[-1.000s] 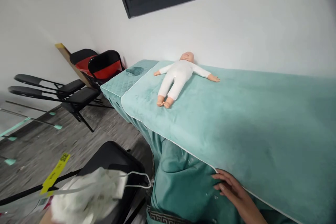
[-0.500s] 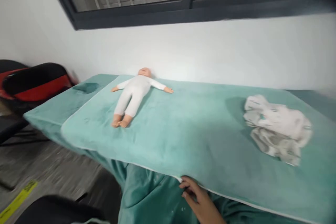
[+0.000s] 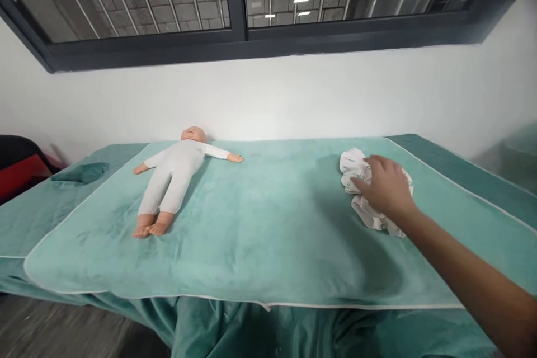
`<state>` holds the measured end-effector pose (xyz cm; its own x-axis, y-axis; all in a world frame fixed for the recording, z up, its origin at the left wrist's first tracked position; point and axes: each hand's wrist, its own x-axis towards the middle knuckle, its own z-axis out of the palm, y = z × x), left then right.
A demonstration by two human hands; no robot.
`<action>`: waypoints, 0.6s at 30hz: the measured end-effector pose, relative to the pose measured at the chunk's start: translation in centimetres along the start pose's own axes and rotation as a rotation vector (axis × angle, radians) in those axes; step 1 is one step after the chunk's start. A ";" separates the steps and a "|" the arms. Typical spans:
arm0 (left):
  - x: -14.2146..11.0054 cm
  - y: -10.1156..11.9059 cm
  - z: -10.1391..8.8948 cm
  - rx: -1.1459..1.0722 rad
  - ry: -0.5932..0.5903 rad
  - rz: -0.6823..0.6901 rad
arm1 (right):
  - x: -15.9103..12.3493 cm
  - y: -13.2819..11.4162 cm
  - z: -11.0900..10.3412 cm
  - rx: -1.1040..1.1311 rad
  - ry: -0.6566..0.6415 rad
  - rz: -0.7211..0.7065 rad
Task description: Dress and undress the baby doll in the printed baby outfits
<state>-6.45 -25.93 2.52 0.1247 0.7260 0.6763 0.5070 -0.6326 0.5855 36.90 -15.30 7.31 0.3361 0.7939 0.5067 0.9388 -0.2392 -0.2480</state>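
My right hand (image 3: pixel 386 183) is over a crumpled white cloth bundle (image 3: pixel 354 163) with small coloured prints, on the right part of the green covering. Its fingers are apart and bent a little, thumb toward the left. Part of the bundle is hidden under the hand, and whether the fingertips touch it I cannot tell. A baby doll (image 3: pixel 178 163) in a white long-sleeved suit lies on its back at the left, arms spread and feet toward me. My left hand is out of view.
A light green plush mat (image 3: pixel 260 235) with a pale edge lies over a darker green cover (image 3: pixel 235 327) that hangs down in front. Behind stands a white wall with a dark-framed window (image 3: pixel 268 47). A black and red chair (image 3: pixel 23 170) is at the far left.
My right hand has left the mat's front edge and moved up and right to the cloth bundle. The view has turned to the right. The doll lies as before.
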 end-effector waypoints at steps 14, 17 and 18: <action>16.2 -10.9 16.0 -0.021 -0.182 -0.457 | -3.5 4.8 2.5 0.341 -0.233 0.480; 15.4 -11.4 15.8 -0.080 -0.162 -0.501 | -1.8 2.5 1.4 0.442 -0.242 0.481; 15.3 -11.4 15.7 -0.097 -0.170 -0.510 | -1.1 1.2 1.2 0.495 -0.209 0.455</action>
<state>3.14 -3.37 -0.81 0.0242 0.9755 0.2186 0.4591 -0.2050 0.8644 37.61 -15.76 5.43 0.6192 0.7781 0.1060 0.5469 -0.3304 -0.7693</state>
